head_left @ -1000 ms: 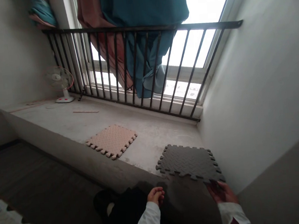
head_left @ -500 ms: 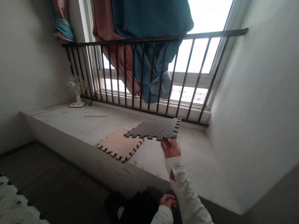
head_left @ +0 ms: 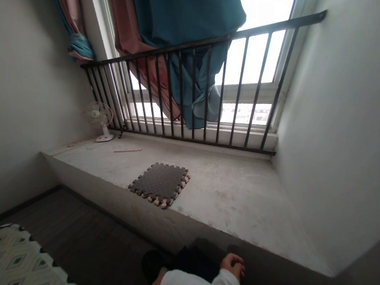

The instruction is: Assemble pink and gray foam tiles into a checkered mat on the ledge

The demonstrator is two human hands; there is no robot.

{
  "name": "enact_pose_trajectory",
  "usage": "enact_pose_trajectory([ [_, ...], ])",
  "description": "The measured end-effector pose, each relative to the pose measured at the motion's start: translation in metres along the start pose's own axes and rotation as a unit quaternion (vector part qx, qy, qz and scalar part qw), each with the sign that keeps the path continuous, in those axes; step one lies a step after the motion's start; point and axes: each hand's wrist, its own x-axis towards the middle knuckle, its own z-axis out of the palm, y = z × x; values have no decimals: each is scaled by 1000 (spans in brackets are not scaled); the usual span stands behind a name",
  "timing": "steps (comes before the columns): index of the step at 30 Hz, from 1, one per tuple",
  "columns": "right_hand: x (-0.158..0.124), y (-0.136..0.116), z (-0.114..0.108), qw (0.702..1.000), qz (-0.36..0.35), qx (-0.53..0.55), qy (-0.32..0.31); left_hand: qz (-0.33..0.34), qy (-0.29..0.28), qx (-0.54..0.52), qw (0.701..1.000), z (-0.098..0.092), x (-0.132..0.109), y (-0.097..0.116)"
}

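Observation:
A dark grey foam puzzle mat lies flat on the concrete ledge, stacked on a pink foam mat of which only the toothed front edge shows. My left hand, in a white sleeve, is at the bottom of the view, below the ledge's front edge. Its fingers are curled in with nothing visible in them, and it rests by dark clothing. It is well apart from the mats. My right hand is out of view.
A black metal railing runs along the window behind the ledge, with teal and pink curtains draped over it. A small white fan and a thin stick sit at the ledge's far left. A patterned mat lies on the dark floor.
My right hand carried the grey mat left, laid it on the pink mat, then withdrew out of view. The camera has swung slightly right and my left hand sits lower right.

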Motion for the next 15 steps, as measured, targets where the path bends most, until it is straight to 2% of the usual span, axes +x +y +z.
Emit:
enact_pose_trajectory([
  [2, 3, 4, 4, 994, 49, -76, -64, -7, -14, 28, 999, 2, -1, 1],
  [3, 3, 6, 3, 991, 69, -90, -71, -12, -19, 29, 999, 3, -1, 2],
  [8, 0, 11, -9, 987, 131, -61, -65, -31, -17, -16, 999, 2, 4, 4],
  [12, 2, 12, -13, 982, 147, -50, -104, -59, -29, -36, 997, 2, 8, 4],
  [15, 4, 16, -11, 985, 146, -23, -86, -73, -33, -32, 996, 4, 11, 3],
])
